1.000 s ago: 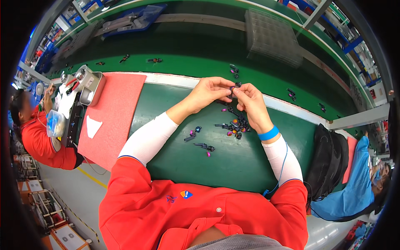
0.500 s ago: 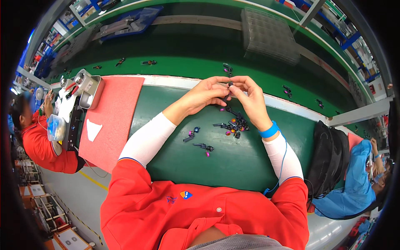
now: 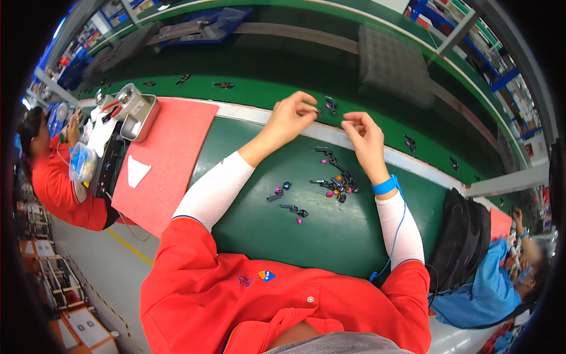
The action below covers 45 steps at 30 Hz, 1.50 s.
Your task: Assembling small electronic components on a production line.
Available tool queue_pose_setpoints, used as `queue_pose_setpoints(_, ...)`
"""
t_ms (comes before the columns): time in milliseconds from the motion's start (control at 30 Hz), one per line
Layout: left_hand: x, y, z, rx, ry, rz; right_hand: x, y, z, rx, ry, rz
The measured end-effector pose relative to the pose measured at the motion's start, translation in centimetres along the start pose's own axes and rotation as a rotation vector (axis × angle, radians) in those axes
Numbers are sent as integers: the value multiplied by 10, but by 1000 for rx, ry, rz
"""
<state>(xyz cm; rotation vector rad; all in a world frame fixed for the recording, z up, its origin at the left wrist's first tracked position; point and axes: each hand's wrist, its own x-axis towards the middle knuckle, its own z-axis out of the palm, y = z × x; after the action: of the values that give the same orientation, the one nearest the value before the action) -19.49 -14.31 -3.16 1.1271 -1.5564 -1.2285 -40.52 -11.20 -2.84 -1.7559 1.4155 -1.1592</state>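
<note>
Over the white rail at the far edge of the green table, my left hand is closed in a pinch, with a small black part at its fingertips. Apart from it, to the right, my right hand has its thumb and fingers drawn together; what they hold, if anything, cannot be made out. Between and beyond the hands a small black part with a purple piece lies on the green belt. A cluster of black parts with orange and purple pieces rests on the table below my right hand. Two smaller groups lie left of it.
A pink mat with a white scrap, a metal tray and a black box covers the left side. A black bag stands at the right. Clear trays and a blue tray lie beyond the belt. Co-workers sit on both sides.
My hands, together around a black part before, have come apart: the left moved up and left, the right slightly right. The whole view has shifted a little.
</note>
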Motion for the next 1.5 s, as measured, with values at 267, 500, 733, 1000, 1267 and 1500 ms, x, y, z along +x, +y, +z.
queue_pose_setpoints(267,23,-51,-50,751,499,354,42,5,51,-627,200,-514)
queue_pose_setpoints(500,21,-36,-34,649,581,557,47,10,48,-696,97,-488)
queue_pose_setpoints(733,6,-11,-6,70,262,336,4,-21,23,-307,54,-409)
queue_pose_setpoints(1000,-10,-5,21,-238,-243,28,-18,-25,9,-191,111,-439)
queue_pose_setpoints(1267,-21,6,27,-352,-343,-194,-24,-19,4,-211,162,-450)
queue_pose_setpoints(1500,-20,3,27,-153,-290,-1,-27,-19,8,-172,110,-485)
